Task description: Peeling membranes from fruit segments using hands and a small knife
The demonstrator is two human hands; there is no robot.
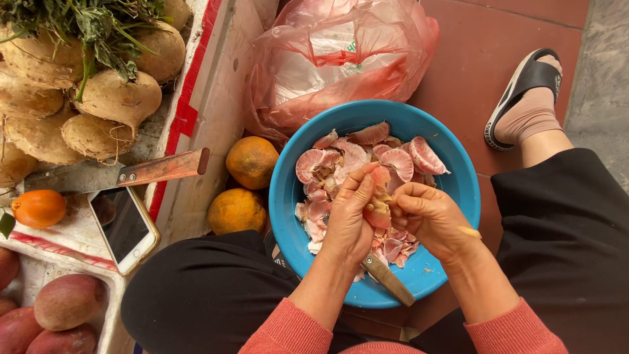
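Over the blue bowl (458, 187), the left hand (347, 219) and right hand (429, 219) close their fingers on one pink fruit segment (379, 211), pinched between both sets of fingertips. A knife handle (388, 280) pokes out under the left palm. Peeled segments (400, 160) lie beyond in the bowl. Farther off sit two oranges (252, 162) and a pink plastic bag (341, 59).

Both knees flank the blue bowl (458, 190), closing its sides. A pink plastic bag (341, 59) blocks the far rim, 2 oranges (244, 187) and a white crate (216, 98) crowd the left. Bare red floor (472, 72) opens toward the sandalled foot (527, 98).
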